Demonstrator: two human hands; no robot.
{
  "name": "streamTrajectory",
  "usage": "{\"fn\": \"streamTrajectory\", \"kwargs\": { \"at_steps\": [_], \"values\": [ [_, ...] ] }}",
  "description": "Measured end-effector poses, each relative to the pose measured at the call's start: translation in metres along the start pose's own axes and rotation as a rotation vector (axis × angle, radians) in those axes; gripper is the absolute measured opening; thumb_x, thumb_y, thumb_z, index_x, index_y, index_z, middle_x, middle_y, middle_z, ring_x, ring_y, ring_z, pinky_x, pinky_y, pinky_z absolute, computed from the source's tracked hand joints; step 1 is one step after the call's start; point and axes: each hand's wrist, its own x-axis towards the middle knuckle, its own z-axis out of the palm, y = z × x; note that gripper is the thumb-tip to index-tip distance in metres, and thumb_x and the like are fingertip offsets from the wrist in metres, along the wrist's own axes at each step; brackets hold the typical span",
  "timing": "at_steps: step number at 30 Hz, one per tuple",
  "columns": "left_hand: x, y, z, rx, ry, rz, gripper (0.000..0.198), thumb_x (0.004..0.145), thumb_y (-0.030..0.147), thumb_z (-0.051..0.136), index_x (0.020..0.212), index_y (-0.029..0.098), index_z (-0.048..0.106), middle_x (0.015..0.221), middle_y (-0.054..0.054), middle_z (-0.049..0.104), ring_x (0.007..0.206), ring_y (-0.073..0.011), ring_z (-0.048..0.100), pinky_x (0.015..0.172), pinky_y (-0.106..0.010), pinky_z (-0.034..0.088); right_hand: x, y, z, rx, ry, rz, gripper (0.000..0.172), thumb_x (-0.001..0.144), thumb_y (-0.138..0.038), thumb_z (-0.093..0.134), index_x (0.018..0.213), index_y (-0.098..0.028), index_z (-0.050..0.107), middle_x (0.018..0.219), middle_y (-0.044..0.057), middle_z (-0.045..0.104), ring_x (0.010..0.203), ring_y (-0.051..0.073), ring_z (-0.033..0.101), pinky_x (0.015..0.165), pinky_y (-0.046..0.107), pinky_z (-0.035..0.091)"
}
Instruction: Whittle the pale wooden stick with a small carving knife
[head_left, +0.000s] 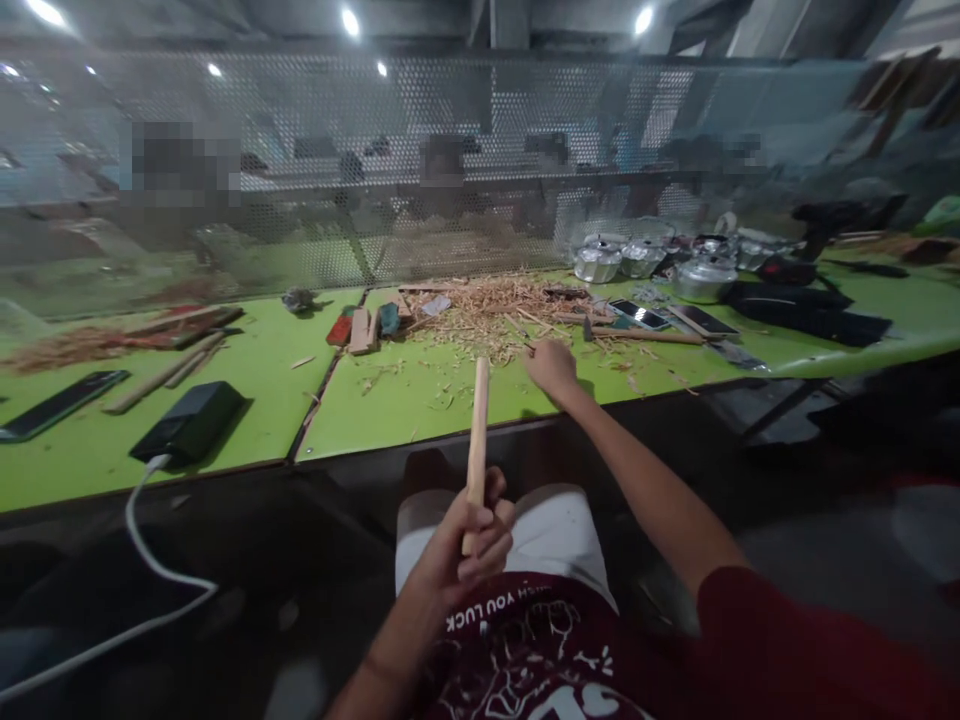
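A pale wooden stick (478, 430) rises out of my left hand (474, 540), whose fingers wrap round its lower end above my lap. Its far end reaches over the front edge of the green table (375, 415). My right hand (553, 372) rests closed at the table, near the front of a heap of wood shavings (495, 305). A thin dark tip pokes out from those fingers; what it belongs to is hidden. Right of that hand lies a hammer (652, 335) with a wooden handle.
A black power brick (187, 425) with a white cable (142, 535) and a phone (64, 403) lie at the left. Wood blocks (364, 330) stand left of the shavings. Foil-like silver containers (598, 262) are at the back right. A perforated metal screen (442, 110) borders the far edge.
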Motion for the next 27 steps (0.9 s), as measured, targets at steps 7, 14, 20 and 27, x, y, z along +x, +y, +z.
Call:
{"fn": "streamTrajectory", "kwargs": {
  "at_steps": [7, 14, 20, 27],
  "values": [
    [0.014, 0.014, -0.003, 0.247, 0.182, 0.087, 0.029, 0.077, 0.021, 0.075, 0.085, 0.022, 0.047, 0.046, 0.012, 0.041, 0.032, -0.0028, 0.019, 0.034, -0.015, 0.016, -0.088, -0.015, 0.011, -0.016, -0.042, -0.353, 0.029, 0.096, -0.023, 0.055, 0.099, -0.02, 0.083, 0.093, 0.011, 0.08, 0.087, 0.021, 0.072, 0.068, 0.026, 0.039],
    [0.017, 0.01, 0.013, 0.402, 0.441, 0.111, 0.037, 0.062, 0.014, 0.081, 0.084, 0.019, 0.052, 0.045, 0.013, 0.042, 0.033, -0.0009, 0.024, 0.036, -0.015, 0.016, -0.137, -0.025, 0.034, -0.088, -0.161, -0.386, 0.029, 0.099, -0.016, 0.049, 0.103, -0.02, 0.077, 0.096, 0.011, 0.079, 0.087, 0.023, 0.073, 0.067, 0.028, 0.042],
    [0.017, 0.01, 0.012, 0.33, 0.459, 0.05, 0.032, 0.058, 0.015, 0.069, 0.064, 0.021, 0.039, 0.043, 0.011, 0.038, 0.033, -0.0002, 0.022, 0.037, -0.016, 0.017, -0.128, -0.03, 0.042, -0.089, -0.161, -0.37, 0.032, 0.101, -0.014, 0.044, 0.109, -0.018, 0.075, 0.098, 0.013, 0.078, 0.084, 0.021, 0.071, 0.067, 0.026, 0.041],
    [0.01, 0.025, 0.011, 0.249, 0.403, 0.065, 0.038, 0.061, 0.013, 0.072, 0.065, 0.022, 0.035, 0.046, 0.012, 0.033, 0.035, -0.001, 0.017, 0.035, -0.014, 0.016, -0.113, -0.052, 0.036, -0.08, -0.045, -0.405, 0.036, 0.105, -0.014, 0.039, 0.106, -0.014, 0.075, 0.097, 0.014, 0.077, 0.085, 0.02, 0.07, 0.069, 0.025, 0.043]
  ]
}}
